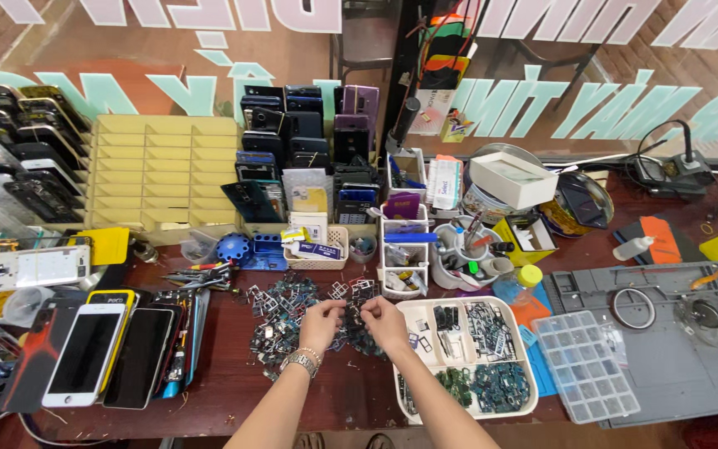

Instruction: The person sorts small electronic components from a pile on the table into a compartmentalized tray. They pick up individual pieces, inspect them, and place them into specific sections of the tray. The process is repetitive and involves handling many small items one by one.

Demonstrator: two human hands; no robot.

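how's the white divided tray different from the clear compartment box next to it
The white divided tray has a few large sections holding small metal and dark parts; the clear compartment box has many small cells that look empty. The tray is opaque white with rounded corners and sits squarer to the desk edge; the box is see-through and lies angled on the grey mat. Both are flat sorting containers to the right of the right hand.

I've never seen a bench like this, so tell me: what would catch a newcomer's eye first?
Probably the two hands at the centre, left hand and right hand, fingertips together over a heap of small metal parts on the dark wooden table. Just right of them lies a white compartment tray of sorted pieces. A row of phones lies flat at the left, with more standing in racks behind.
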